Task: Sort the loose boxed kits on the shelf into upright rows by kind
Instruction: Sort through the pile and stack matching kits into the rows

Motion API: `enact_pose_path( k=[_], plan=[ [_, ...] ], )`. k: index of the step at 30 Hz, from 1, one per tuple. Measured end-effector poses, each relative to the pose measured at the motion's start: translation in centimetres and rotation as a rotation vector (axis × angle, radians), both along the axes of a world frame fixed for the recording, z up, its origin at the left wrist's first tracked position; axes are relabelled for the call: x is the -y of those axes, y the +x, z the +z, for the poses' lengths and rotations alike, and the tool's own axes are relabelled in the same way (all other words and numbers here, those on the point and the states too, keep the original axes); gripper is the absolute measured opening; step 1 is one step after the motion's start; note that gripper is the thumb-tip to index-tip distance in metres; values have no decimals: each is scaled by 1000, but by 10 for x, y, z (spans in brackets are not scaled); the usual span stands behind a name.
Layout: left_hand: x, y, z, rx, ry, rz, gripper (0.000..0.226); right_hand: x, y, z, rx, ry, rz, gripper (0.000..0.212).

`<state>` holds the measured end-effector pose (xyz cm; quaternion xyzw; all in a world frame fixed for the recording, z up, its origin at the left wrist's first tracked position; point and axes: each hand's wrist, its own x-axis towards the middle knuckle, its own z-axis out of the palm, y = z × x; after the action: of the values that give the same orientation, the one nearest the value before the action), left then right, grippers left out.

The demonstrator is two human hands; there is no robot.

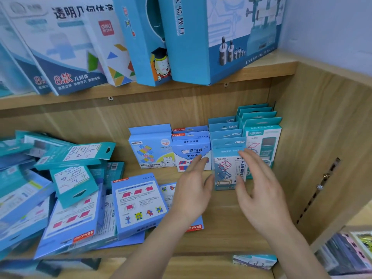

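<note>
Blue front box (225, 170) of its row: left hand (191, 192) at its 8 o'clock, right hand (261, 190) at 4, both flat-fingered, holding nothing; best pressed evenly, kept flush.

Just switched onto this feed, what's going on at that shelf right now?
A person is sorting boxed kits on the lower shelf. The left hand and the right hand are both open, flanking the front box of an upright row; neither grips anything. More upright rows stand beside it at the shelf's right end. A loose pile of teal and blue boxes lies jumbled on the left, not yet sorted.
</note>
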<state>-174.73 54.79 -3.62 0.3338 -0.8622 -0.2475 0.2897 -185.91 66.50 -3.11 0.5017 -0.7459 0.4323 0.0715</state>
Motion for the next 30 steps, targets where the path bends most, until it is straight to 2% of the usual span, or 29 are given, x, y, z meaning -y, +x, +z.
enact_pose_path(
  k=[4, 6, 11, 16, 18, 20, 22, 23, 26, 30],
  plan=[
    [-1, 39, 12, -2, -61, 10, 19, 2, 14, -5, 13, -5, 153, 44],
    [-1, 64, 16, 42, -125, 16, 17, 4, 23, -10, 27, 10, 240, 42],
    [7, 130, 16, 133, -202, 97, 25, 15, 45, -22, 43, 116, 393, 40],
    [15, 169, 1, 500, -208, 109, 64, 22, 61, -32, 74, 227, 405, 42],
    [15, 174, -7, 517, -202, 120, 57, 24, 66, -33, 75, 269, 423, 45],
    [17, 176, -12, 525, -288, 94, 47, 25, 72, -34, 80, 282, 441, 46],
    [19, 178, -15, 485, -360, 77, 45, 26, 76, -34, 107, 294, 443, 46],
    [19, 178, -13, 477, -335, 66, 45, 27, 78, -34, 119, 301, 441, 45],
    [16, 177, -15, 463, -227, 133, 58, 33, 85, -34, 161, 341, 446, 46],
    [10, 172, -18, 540, -257, 203, 80, 48, 98, -31, 280, 507, 447, 55]
  ],
)
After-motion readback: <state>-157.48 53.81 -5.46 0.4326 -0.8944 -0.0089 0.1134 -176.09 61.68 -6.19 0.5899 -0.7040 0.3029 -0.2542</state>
